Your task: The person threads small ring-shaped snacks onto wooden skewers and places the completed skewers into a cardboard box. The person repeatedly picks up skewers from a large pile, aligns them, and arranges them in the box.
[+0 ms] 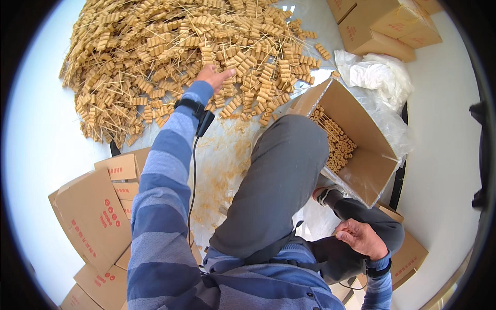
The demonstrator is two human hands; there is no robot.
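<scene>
A large heap of skewers, ridged tan-brown rolls threaded on thin sticks, fills the far left and middle. My left hand is over the heap's near edge, its thumb spread from the other fingers; the fingertips are partly hidden, and I see nothing held. My right hand rests low above my right leg, fingers curled in and thumb against them, with nothing visible in it. Between my legs and the right wall stands an open cardboard box with a clear plastic liner. Packed skewers lie inside, their round ends showing.
Cardboard boxes are stacked at the left, and others stand at the far right. A white plastic bundle lies behind the open box. Brown crumbs mark the pale surface left of my raised knee.
</scene>
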